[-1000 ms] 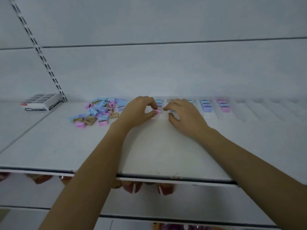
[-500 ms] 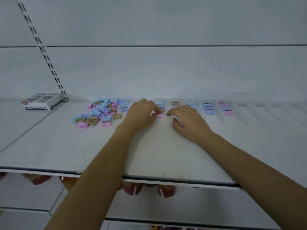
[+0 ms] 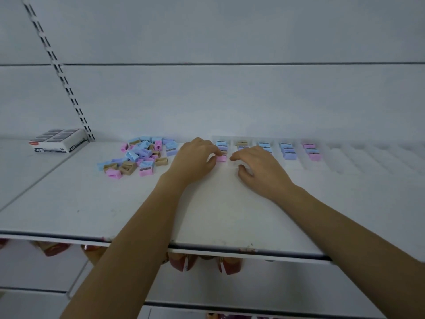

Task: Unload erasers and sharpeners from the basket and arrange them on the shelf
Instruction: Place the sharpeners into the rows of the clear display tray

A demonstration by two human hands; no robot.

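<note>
A loose pile of pink, blue, purple and tan sharpeners (image 3: 140, 157) lies on the white shelf (image 3: 92, 203) at the back left. Short rows of sharpeners (image 3: 288, 150) stand in clear divider lanes along the back wall. My left hand (image 3: 195, 162) pinches a pink sharpener (image 3: 222, 158) at the front of the leftmost lane. My right hand (image 3: 259, 169) rests just right of it with curled fingers on the shelf, its index finger pointing toward the pink sharpener. The basket is out of view.
A white box of erasers (image 3: 59, 141) sits at the far left by the slotted upright (image 3: 62, 72). More clear divider lanes (image 3: 368, 155) continue to the right. Red packets (image 3: 227, 264) hang below the shelf edge.
The pink sharpener has come down into the front of the leftmost lane between my fingers. My right hand has drawn slightly back from it. The camera has tilted a little.
</note>
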